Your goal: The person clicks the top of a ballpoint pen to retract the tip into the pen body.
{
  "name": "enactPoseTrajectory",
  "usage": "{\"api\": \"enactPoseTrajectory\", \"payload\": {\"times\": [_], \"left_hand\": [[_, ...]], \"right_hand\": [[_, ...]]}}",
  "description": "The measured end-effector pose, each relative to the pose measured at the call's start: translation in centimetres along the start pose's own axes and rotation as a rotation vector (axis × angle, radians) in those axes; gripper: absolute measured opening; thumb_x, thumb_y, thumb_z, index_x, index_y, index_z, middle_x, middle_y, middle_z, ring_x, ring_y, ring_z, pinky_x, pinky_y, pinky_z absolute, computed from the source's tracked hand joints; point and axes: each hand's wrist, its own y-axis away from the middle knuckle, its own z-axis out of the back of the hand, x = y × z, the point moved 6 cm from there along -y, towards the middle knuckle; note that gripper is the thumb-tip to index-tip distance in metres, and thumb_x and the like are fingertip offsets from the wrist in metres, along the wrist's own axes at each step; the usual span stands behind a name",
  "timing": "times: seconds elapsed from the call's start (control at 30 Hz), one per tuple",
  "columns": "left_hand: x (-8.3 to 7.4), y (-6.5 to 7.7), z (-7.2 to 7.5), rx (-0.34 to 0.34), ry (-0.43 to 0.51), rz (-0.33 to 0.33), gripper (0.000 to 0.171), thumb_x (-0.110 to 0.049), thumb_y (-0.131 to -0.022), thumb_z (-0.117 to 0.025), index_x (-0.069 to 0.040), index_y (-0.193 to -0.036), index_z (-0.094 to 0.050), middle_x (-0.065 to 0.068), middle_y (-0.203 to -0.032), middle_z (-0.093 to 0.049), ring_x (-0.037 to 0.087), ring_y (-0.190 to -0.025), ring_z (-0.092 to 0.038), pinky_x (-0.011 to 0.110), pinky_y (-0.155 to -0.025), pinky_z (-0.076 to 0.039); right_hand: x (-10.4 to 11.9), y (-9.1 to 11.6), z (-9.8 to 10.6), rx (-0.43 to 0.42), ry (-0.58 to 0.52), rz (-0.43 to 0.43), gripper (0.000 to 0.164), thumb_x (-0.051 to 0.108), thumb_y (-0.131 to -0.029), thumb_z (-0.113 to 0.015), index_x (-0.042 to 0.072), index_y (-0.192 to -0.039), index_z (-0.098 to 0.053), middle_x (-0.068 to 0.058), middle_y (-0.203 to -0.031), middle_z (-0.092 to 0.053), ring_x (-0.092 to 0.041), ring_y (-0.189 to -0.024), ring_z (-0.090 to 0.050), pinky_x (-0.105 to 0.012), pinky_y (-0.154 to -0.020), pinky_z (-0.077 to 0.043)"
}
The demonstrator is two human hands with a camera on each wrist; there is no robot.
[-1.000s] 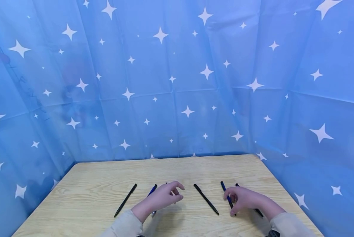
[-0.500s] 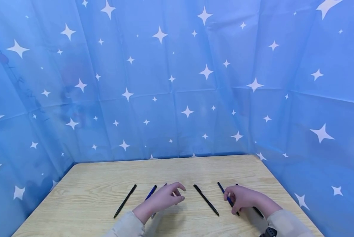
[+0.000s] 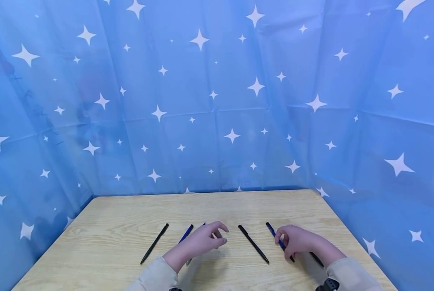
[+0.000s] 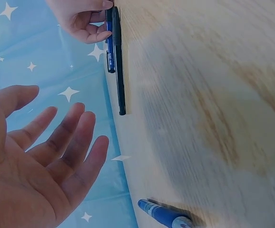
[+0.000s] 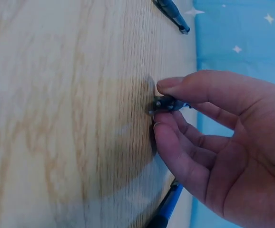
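My right hand (image 3: 298,241) pinches a blue pen with black ends (image 3: 270,229) between thumb and fingers, low over the table. In the right wrist view the pen's dark end (image 5: 163,103) shows between thumb and fingertips. Over the left-centre of the table hovers my left hand (image 3: 199,241), its fingers loosely bent with nothing in them. Partly beneath it lie a blue pen (image 3: 186,233) and another pen mostly hidden by the hand. A black pen (image 3: 253,244) lies slanted between the hands. Under the right wrist, another black pen (image 3: 317,259) is partly covered.
To the left of my left hand lies one more black pen (image 3: 154,244). The pale wooden table (image 3: 122,214) has a blue curtain with white stars (image 3: 217,121) behind it and along both sides.
The blue pen at my right hand has turned slightly: its far end has moved left and its near end right. The left hand hardly moves.
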Motion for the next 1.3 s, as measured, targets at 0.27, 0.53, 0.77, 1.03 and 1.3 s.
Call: {"api": "enactPoseTrajectory", "payload": {"times": [0.27,0.53,0.77,1.03,1.3], "left_hand": [[-0.5,0.2,0.5,-0.003,-0.011,-0.006,0.026,-0.028,-0.096,-0.064,-0.021,-0.12,-0.061,-0.004,-0.089,-0.062,0.023,-0.08,-0.065,0.033,-0.066,-0.051],[-1.0,-0.1,0.4,0.0,0.026,-0.005,0.026,-0.029,-0.096,-0.063,-0.023,-0.12,-0.061,-0.004,-0.09,-0.063,0.023,-0.083,-0.065,0.035,-0.07,-0.052],[-1.5,-0.5,0.3,-0.019,0.067,0.012,0.027,-0.032,-0.096,-0.063,-0.026,-0.122,-0.06,-0.004,-0.097,-0.061,0.026,-0.087,-0.064,0.04,-0.07,-0.053],[-2.3,-0.9,0.1,-0.032,0.092,-0.007,0.028,-0.031,-0.096,-0.063,-0.025,-0.123,-0.06,-0.005,-0.103,-0.061,0.021,-0.082,-0.063,0.046,-0.072,-0.054],[-3.3,-1.5,0.0,-0.039,0.102,-0.017,0.035,-0.031,-0.097,-0.062,-0.025,-0.131,-0.058,-0.004,-0.107,-0.063,0.013,-0.082,-0.062,0.043,-0.073,-0.054]], "right_hand": [[-0.5,-0.2,0.3,0.03,-0.054,-0.013,0.039,-0.014,-0.071,-0.074,0.005,-0.103,-0.061,-0.014,-0.08,-0.053,-0.019,-0.057,-0.05,-0.034,-0.048,-0.05],[0.3,-0.1,0.3,0.04,-0.085,0.062,0.039,-0.015,-0.075,-0.07,0.003,-0.108,-0.06,-0.014,-0.086,-0.052,-0.017,-0.054,-0.049,-0.035,-0.047,-0.05],[2.4,-0.2,0.0,0.049,-0.094,0.091,0.04,-0.015,-0.076,-0.066,0.003,-0.111,-0.059,-0.014,-0.094,-0.053,-0.021,-0.065,-0.056,-0.041,-0.056,-0.052],[4.1,-0.2,-0.7,0.062,-0.144,0.147,0.038,-0.015,-0.079,-0.066,0.001,-0.113,-0.058,-0.012,-0.096,-0.052,-0.024,-0.071,-0.059,-0.045,-0.059,-0.053],[5.0,-0.2,-1.2,0.068,-0.195,0.201,0.036,-0.011,-0.081,-0.066,0.002,-0.114,-0.058,-0.013,-0.098,-0.056,-0.027,-0.073,-0.061,-0.045,-0.061,-0.054]]}}
